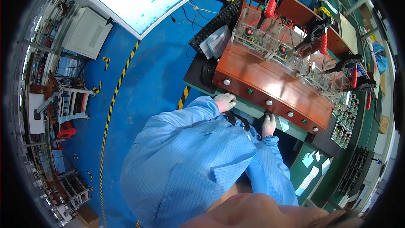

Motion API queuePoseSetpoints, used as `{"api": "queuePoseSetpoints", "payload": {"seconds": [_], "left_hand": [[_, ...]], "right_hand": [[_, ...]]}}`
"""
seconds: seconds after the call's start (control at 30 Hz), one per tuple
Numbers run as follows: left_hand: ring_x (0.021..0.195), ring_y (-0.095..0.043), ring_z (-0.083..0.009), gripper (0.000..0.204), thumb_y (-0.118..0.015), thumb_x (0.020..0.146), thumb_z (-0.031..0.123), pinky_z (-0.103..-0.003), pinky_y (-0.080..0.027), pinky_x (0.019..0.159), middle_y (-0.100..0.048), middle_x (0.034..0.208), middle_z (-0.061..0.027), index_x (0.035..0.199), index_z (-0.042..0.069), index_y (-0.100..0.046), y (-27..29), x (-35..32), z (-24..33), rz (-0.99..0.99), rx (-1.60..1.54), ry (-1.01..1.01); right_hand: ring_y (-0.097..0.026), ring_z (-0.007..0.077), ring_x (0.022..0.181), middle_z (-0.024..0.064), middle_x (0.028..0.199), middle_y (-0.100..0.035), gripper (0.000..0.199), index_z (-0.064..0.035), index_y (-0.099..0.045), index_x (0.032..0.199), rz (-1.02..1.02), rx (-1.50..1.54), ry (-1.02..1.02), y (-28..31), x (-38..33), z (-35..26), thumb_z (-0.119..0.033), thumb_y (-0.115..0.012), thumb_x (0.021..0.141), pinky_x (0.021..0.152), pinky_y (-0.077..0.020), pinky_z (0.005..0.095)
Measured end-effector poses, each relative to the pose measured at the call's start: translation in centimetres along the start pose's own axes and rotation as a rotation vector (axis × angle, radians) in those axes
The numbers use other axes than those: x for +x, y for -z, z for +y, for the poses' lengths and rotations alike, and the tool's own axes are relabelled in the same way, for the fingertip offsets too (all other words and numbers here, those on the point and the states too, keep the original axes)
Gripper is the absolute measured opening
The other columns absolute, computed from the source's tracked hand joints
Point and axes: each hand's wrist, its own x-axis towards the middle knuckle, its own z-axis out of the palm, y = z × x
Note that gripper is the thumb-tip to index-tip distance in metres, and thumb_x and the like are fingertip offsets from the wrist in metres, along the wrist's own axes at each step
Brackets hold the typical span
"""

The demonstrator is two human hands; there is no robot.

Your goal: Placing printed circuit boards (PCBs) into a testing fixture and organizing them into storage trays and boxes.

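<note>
Both gloved hands at the front edge of the brown test fixture (270,82).
Left hand (224,101) rests loosely curled on the fixture's near corner, holding nothing visible; right hand (268,123) sits under the front panel by the round buttons (268,102), its grip hidden, can't tell. Best to keep fingers clear of the red clamps (323,42) and press the buttons squarely.

A reddish-brown test console (270,82), sloped front studded with round buttons, stands on the green bench edge.
</note>
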Motion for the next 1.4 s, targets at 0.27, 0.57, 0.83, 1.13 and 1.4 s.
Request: {"api": "queuePoseSetpoints", "payload": {"seconds": [0.27, 0.57, 0.83, 1.13, 1.4], "left_hand": [[0.1, -0.057, -0.0316, 0.026, -0.054, 0.085, 0.033, -0.044, -0.043, 0.087, -0.061, 0.101, -0.0121, 0.1, 0.013, -0.062, -0.2, 1.0, 0.4, -0.009, 0.014, -0.044], [0.097, -0.058, -0.0323, 0.024, -0.055, 0.085, 0.031, -0.043, -0.044, 0.086, -0.062, 0.099, -0.0136, 0.097, 0.012, -0.064, -0.1, 0.5, -0.3, 0.004, 0.045, -0.033], [0.096, -0.058, -0.0323, 0.025, -0.055, 0.085, 0.03, -0.042, -0.045, 0.085, -0.063, 0.099, -0.0146, 0.098, 0.01, -0.065, 0.4, 0.7, 0.2, -0.019, 0.042, -0.014], [0.099, -0.058, -0.0319, 0.025, -0.055, 0.085, 0.031, -0.043, -0.044, 0.087, -0.062, 0.098, -0.0135, 0.097, 0.011, -0.063, -0.3, 0.7, 0.0, 0.009, -0.001, -0.059], [0.1, -0.057, -0.0322, 0.024, -0.054, 0.087, 0.03, -0.044, -0.043, 0.087, -0.061, 0.101, -0.0133, 0.099, 0.011, -0.063, -0.1, 0.1, -0.2, 0.01, -0.009, -0.033]], "right_hand": [[-0.061, 0.031, 0.09, 0.0174, 0.097, -0.065, 0.026, -0.0029, -0.06, 0.106, 0.047, -0.01, 0.034, 0.6, -0.7, -0.9, -0.018, -0.046, 0.09, 0.082, -0.0455, 0.0361], [-0.06, 0.037, 0.094, 0.0193, 0.096, -0.064, 0.024, -0.0064, -0.062, 0.102, 0.063, -0.075, -0.027, 0.0, -1.0, -2.6, -0.022, -0.049, 0.088, 0.083, -0.0456, 0.0397], [-0.06, 0.0383, 0.095, 0.0191, 0.096, -0.065, 0.026, -0.0087, -0.061, 0.104, 0.046, -0.094, -0.022, -0.1, -0.5, -1.4, -0.025, -0.048, 0.089, 0.082, -0.0457, 0.0421], [-0.06, 0.0378, 0.095, 0.0191, 0.098, -0.065, 0.026, -0.0066, -0.061, 0.104, 0.062, -0.088, 0.056, 0.4, -0.2, -0.6, -0.022, -0.047, 0.089, 0.083, -0.0453, 0.0408], [-0.06, 0.0371, 0.095, 0.0191, 0.099, -0.064, 0.027, -0.0035, -0.059, 0.105, 0.049, -0.112, 0.059, 0.1, -0.3, -0.5, -0.022, -0.047, 0.09, 0.082, -0.045, 0.0392]]}}
